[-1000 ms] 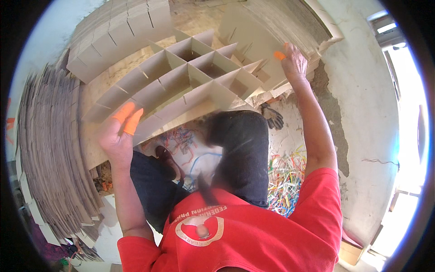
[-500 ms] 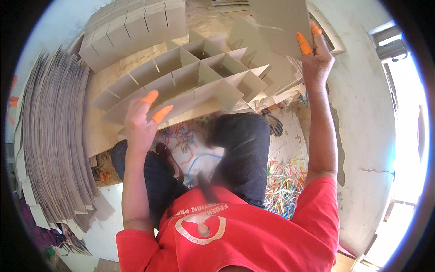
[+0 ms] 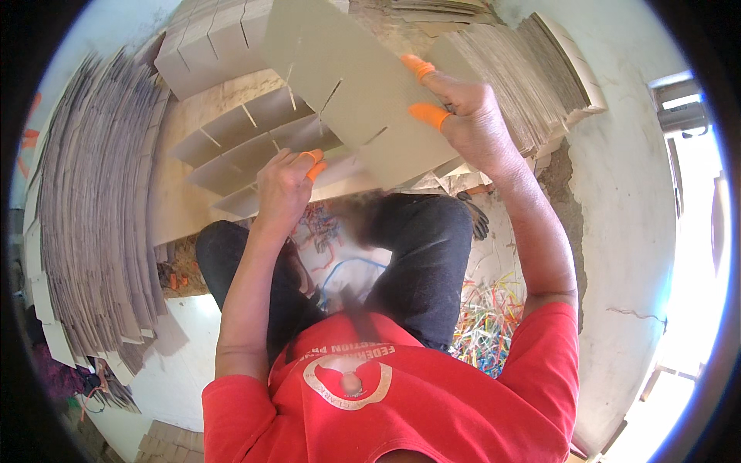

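My right hand (image 3: 475, 123) grips a slotted cardboard sheet (image 3: 370, 92) by its right edge; orange covers show on the thumb and a finger. The tilted sheet hangs over a partition of upright cardboard strips (image 3: 255, 123) standing in rows on the wooden board, and hides its right part. My left hand (image 3: 284, 189), also with orange finger covers, is closed at the near strips, thumb and finger pinched on the upper edge of a cardboard strip (image 3: 243, 202).
Stacked cardboard sheets stand at the left (image 3: 96, 208), at the back left (image 3: 212, 42) and at the right (image 3: 502, 85). The wooden board (image 3: 181, 208) lies before my knees. Colourful plastic strips (image 3: 486, 324) and a dark glove (image 3: 477, 216) lie on the floor.
My right hand has brought the cardboard sheet left and nearer, over the partition. My left hand has moved right, its spread fingers closing at a near strip. The stack at the right is now uncovered.
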`<state>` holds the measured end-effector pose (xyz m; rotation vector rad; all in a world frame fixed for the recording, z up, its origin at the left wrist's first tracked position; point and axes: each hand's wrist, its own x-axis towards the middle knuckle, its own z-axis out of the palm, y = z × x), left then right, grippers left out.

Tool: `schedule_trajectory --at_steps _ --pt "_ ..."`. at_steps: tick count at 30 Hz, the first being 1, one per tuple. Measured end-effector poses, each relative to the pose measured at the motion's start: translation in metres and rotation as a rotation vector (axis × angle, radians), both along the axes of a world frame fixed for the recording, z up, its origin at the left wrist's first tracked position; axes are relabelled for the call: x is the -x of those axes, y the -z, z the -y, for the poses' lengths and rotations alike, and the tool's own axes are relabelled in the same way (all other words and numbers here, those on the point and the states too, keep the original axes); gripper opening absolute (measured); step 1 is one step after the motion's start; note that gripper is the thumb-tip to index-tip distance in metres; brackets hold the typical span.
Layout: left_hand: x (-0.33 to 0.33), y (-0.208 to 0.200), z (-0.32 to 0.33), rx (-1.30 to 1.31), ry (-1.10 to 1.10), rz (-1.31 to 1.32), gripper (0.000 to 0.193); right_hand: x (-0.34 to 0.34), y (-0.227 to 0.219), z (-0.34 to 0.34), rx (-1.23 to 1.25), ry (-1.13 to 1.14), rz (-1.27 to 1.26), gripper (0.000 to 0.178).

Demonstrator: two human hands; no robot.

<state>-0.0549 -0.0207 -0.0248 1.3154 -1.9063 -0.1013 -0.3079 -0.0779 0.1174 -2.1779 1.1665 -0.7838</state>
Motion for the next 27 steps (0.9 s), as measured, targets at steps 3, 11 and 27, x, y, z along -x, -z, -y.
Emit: schedule_trajectory --at_steps 3,11,27 --pt "0.001 -0.004 0.000 -0.012 0.005 0.002 0.016 -0.009 0.012 0.003 -0.008 -0.025 -0.052 0.043" --pt "-0.001 0.000 0.005 -0.036 -0.012 -0.037 0.015 -0.040 0.050 0.006 -0.051 -0.217 -0.338 0.065" --pt "-0.020 -0.026 -0.022 0.074 -0.088 -0.048 0.048 0.150 0.118 0.045 0.449 0.739 -0.931 0.039"
